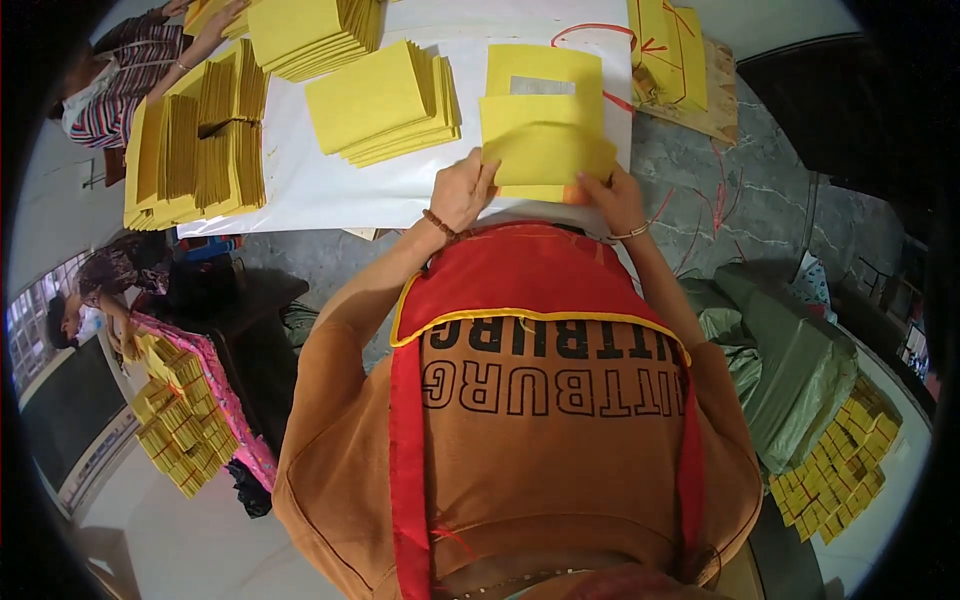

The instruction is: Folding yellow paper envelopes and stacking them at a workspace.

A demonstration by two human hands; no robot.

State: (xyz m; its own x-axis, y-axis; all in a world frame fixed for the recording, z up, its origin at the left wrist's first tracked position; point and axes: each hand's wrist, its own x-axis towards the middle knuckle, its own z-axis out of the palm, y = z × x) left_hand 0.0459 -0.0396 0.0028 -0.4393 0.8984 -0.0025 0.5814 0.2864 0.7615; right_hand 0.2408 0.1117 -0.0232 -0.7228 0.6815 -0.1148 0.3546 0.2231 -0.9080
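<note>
At the table's near edge, my left hand [465,190] grips the lower left edge of a yellow paper sheet [550,145], its fingers closed. My right hand [614,200] pinches the sheet's lower right corner, where a bit of orange shows. The sheet bends upward in the middle. Beneath and beyond it lies another yellow sheet with a silvery patch [542,86]. To the left of my hands rests a fanned stack of yellow paper [378,100].
More yellow stacks [315,35] and upright bundles [195,150] fill the white table's [310,205] left side. Red-tied yellow bundles [685,60] lie on a board at right. Red string [718,195] trails over the floor. Two other people work at left.
</note>
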